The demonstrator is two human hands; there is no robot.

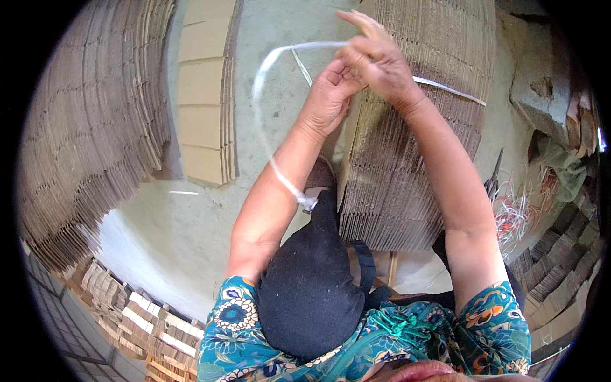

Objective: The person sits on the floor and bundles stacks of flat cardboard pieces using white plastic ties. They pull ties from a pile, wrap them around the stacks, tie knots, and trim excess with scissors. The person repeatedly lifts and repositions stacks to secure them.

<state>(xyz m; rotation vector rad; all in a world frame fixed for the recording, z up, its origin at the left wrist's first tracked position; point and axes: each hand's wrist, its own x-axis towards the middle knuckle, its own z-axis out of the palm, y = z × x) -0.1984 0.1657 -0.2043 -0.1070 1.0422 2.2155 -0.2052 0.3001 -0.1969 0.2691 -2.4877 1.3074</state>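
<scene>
A white plastic strap (256,89) runs across a tall stack of flattened cardboard (407,165) in front of me. My left hand (332,95) is beside the stack's left edge, its fingers pinched on the strap. Over the stack, touching the left fingers, my right hand (380,62) grips the strap between thumb and finger, with other fingers stretched out and slightly blurred. From there the free length curves out left, then down past my left forearm to a crumpled end near my dark-trousered knee (312,286). The exact crossing of the strap is hidden by my fingers.
Large cardboard stacks (95,108) rise at the left, with a lower row of flat cardboard (203,95) beside them. Loose strap scraps (512,219) lie tangled at the right, near a dark pointed tool (493,178). More cardboard bundles (159,325) stand at the lower left.
</scene>
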